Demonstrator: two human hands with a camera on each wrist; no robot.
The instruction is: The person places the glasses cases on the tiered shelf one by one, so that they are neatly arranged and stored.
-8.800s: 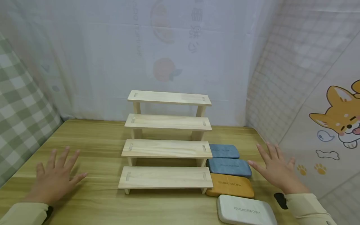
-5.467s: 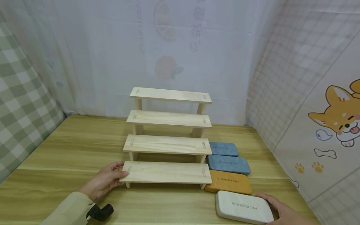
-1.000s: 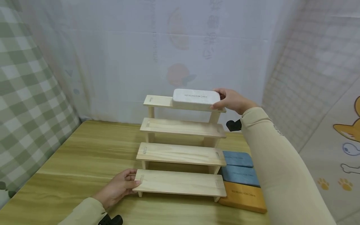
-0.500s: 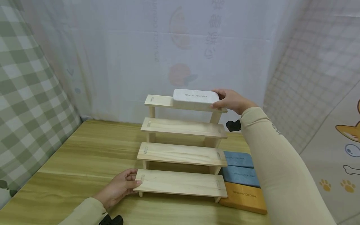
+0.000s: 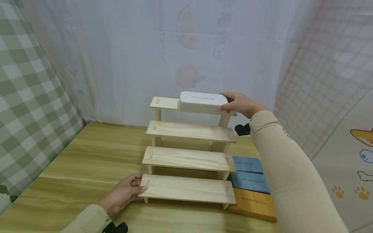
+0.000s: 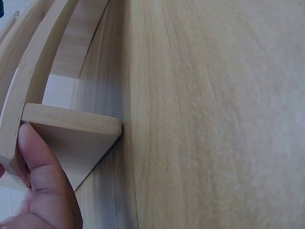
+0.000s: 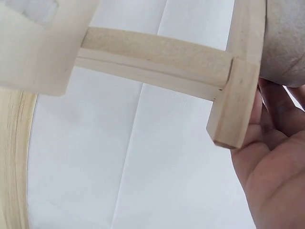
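Note:
A pale wooden stepped shelf [image 5: 186,158] stands on the table. On the right part of its top board lies a white rounded case [image 5: 201,99] with printed letters, long side along the board. My right hand [image 5: 240,104] holds the case by its right end, fingers behind and thumb in front; in the right wrist view, part of the case [image 7: 286,40] shows above the palm. My left hand [image 5: 123,193] pinches the left end of the lowest board, thumb on top. From the left wrist, a fingertip is seen against that board beside its leg [image 6: 71,119].
Right of the shelf lie two blue cases [image 5: 247,164] and an orange case [image 5: 253,204], partly hidden by the shelf and my right sleeve. A white cloth [image 5: 122,71] hangs behind the table [image 5: 78,171]. Checked cloth [image 5: 29,97] borders the left side.
The white case has gone from the table's front right up to the top board in my right hand. My left hand has taken hold of the lowest board. Over the last second, both hands stay put.

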